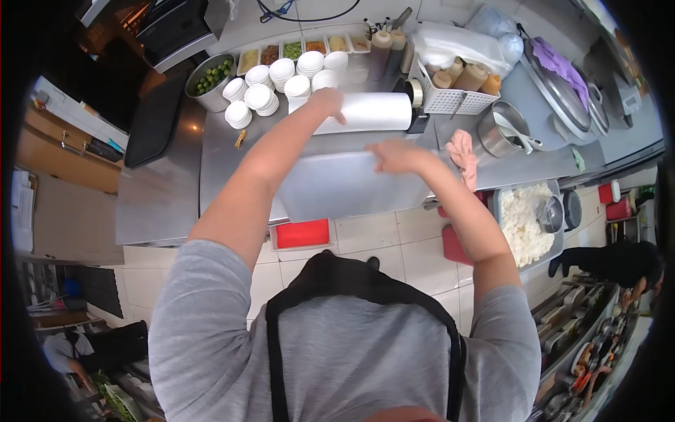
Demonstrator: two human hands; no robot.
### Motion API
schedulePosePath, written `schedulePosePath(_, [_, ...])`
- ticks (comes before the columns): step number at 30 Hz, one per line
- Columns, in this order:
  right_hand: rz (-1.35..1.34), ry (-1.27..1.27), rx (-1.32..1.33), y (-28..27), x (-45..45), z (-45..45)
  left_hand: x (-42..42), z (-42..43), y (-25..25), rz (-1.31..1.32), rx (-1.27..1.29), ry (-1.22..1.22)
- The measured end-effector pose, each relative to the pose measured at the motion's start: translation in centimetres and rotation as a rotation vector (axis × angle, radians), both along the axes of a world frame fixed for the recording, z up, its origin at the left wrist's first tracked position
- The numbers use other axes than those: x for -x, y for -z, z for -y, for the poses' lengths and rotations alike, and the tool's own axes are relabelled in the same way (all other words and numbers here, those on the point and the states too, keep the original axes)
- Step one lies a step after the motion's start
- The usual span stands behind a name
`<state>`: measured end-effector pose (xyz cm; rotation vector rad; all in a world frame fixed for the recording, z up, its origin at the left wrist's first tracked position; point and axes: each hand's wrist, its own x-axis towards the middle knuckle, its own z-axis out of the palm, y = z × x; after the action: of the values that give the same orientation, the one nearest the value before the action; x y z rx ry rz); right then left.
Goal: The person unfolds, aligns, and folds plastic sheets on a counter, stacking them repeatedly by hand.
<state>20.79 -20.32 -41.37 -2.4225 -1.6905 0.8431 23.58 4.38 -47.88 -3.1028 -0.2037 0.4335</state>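
A white roll of plastic film (376,111) lies crosswise on the steel counter. My left hand (327,104) is over the left part of this roll, close to stacked white lidded cups (325,79); its fingers are blurred and partly hidden. Below the roll, my right hand (397,156) is at the upper edge of a pale, smooth sheet (344,186) that reaches the counter's front edge. The fingers of that hand point left and look apart, though motion smears them. Whether either hand grips the film or the sheet is not clear.
Behind the cups stand small food trays (292,49) and a pot of green limes (211,76). Rightward are a white basket of sauce bottles (450,102), a pink cloth (463,158), a steel pot (503,130) and a rice tub (524,225). Other people work at both sides.
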Motion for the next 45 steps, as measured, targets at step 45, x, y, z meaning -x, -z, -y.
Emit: schedulePosePath(45, [0.402, 0.039, -0.144, 12.8, -2.3, -4.2, 1.6, 1.5, -0.2, 0.112, -0.004, -0.067])
